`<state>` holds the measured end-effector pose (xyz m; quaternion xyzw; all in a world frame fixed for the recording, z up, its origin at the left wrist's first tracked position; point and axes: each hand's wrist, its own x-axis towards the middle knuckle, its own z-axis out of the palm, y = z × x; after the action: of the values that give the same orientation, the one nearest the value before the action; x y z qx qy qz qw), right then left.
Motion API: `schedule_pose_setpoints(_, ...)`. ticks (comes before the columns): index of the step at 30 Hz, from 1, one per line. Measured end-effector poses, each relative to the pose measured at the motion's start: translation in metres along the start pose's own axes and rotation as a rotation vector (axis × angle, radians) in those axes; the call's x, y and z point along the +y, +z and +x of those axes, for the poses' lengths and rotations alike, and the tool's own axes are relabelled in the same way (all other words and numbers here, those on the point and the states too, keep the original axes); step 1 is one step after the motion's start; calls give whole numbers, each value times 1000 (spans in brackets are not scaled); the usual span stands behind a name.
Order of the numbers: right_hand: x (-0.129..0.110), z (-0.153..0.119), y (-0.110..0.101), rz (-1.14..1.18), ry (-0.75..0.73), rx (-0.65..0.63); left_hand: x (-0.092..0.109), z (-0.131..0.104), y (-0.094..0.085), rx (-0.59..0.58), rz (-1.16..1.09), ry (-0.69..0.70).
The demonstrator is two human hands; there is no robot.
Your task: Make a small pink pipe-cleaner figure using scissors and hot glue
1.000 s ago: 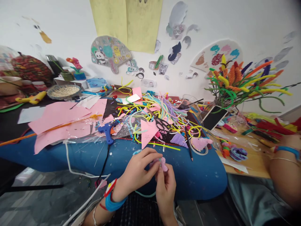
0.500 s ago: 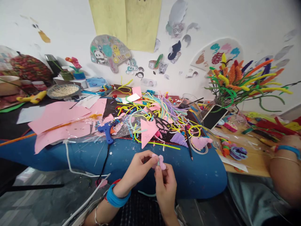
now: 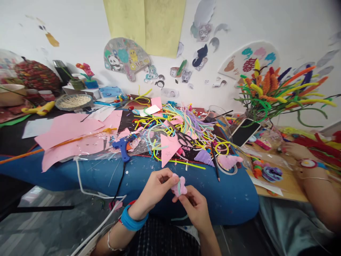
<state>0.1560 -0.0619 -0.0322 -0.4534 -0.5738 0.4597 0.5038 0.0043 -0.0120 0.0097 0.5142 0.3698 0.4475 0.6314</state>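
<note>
A small fuzzy pink piece (image 3: 179, 186) with a pale green strand across it is held between both hands, in front of the blue table edge. My left hand (image 3: 157, 186) pinches its upper left side between thumb and fingers. On its lower right side, the thumb and fingers of my right hand (image 3: 195, 206) are closed on it. Beyond the hands lie a pink paper triangle (image 3: 168, 148), black scissors (image 3: 183, 138) and a pile of coloured pipe cleaners (image 3: 186, 122). A blue glue gun (image 3: 123, 147) rests to the left.
Pink paper sheets (image 3: 71, 129) lie at left. A black pencil (image 3: 216, 165) and a pink fuzzy shape (image 3: 228, 161) are on the right. Farther right are a phone (image 3: 245, 132), a vase of colourful pipe-cleaner stems (image 3: 269, 92) and another person's arm (image 3: 317, 188).
My right hand has shifted right and turned, and more of the pink piece and its green strand shows. The other person's hand has moved into view over the wooden table.
</note>
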Motion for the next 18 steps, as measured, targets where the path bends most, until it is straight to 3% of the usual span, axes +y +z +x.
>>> schedule_pose_setpoints(9, -4, 27, -35, -120, -39, -305, 1, 6, -13, -274, 163, -44)
schedule_pose_setpoints(15, -3, 22, -31, -161, -40, -311, -9, 6, -9, -184, 133, 0)
schedule_pose_setpoints(18, 6, 22, -28, -203, -29, -287, -6, 3, -7, -192, 156, -12)
